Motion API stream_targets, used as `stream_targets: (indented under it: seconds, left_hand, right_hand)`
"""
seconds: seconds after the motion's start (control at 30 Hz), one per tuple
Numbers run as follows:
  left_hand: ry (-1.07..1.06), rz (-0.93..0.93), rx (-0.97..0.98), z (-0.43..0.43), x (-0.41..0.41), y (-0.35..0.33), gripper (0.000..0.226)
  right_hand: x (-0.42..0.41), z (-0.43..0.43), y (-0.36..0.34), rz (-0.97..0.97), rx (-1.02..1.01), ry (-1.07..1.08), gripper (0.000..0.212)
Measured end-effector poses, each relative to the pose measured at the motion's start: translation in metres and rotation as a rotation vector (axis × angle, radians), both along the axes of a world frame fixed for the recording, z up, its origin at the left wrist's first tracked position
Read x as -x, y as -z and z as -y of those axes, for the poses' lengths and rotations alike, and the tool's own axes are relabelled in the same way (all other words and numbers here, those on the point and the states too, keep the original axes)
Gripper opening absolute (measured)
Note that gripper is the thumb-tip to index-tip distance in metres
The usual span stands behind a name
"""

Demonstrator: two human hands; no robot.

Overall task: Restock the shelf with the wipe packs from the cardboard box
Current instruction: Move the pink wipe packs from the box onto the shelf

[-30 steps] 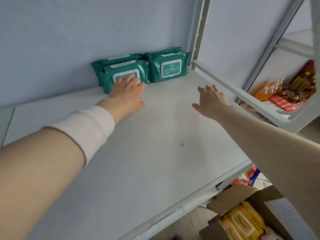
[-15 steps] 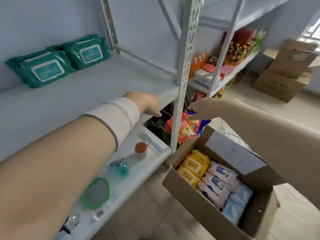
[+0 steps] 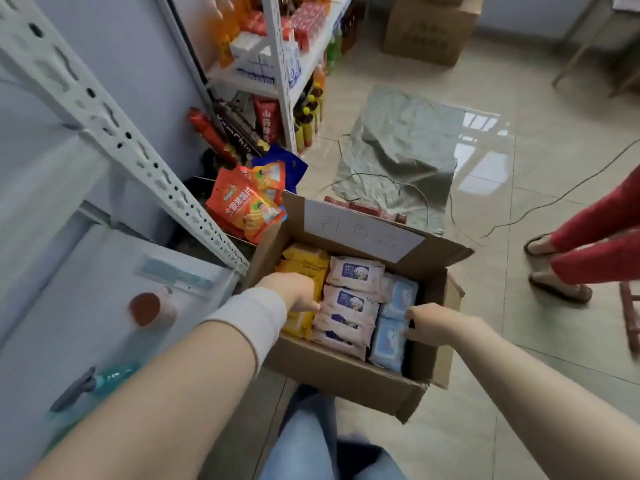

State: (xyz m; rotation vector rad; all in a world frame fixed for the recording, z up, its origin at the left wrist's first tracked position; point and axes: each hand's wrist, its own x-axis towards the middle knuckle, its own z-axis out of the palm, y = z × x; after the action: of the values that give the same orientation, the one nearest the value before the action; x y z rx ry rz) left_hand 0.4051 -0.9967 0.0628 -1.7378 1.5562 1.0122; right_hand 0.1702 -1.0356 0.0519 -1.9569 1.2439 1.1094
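An open cardboard box (image 3: 339, 372) stands on the floor beside the white shelf (image 3: 86, 337). It holds yellow wipe packs (image 3: 304, 261) on the left, white wipe packs (image 3: 353, 271) in the middle and light blue wipe packs (image 3: 398, 296) on the right. My left hand (image 3: 294, 292) reaches down into the box at the seam between the yellow and white packs; its fingertips are hidden. My right hand (image 3: 433, 327) rests its spread fingers on the right edge of a blue pack near the box's right wall.
The lower shelf board carries a brown cup (image 3: 145, 308) and a teal bottle (image 3: 104, 379). Orange snack bags (image 3: 242, 209) lie behind the box by the perforated upright (image 3: 121, 133). A person in red trousers (image 3: 595, 251) stands at the right. A plastic sheet (image 3: 398, 150) and cables cover the floor.
My view dropped from the upper shelf with the green packs to the box on the floor. Both hands left the shelf and came down into the box.
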Motion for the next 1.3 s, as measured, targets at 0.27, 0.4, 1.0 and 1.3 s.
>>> stream_targets:
  seconds: [0.27,0.4,1.0,1.3]
  left_hand:
    - [-0.173,-0.128,-0.027,0.066,0.014,0.174,0.05]
    - [-0.535,-0.258,0.109,0.115,0.033,0.273,0.056]
    - [-0.648,-0.032,0.107,0.18,0.047,0.38,0.094]
    - [-0.799,-0.068,0.158,0.172,0.055,0.381,0.12]
  right_hand:
    - [-0.002,-0.01,0.168,0.077,-0.15,0.532,0.056]
    - [-0.019,-0.006,0.26,0.236,-0.092,1.001,0.052]
    - [-0.033,0.019,0.354,0.422,-0.278,1.733,0.06]
    - [-0.028,-0.01,0.337,0.665,-0.324,1.948,0.016]
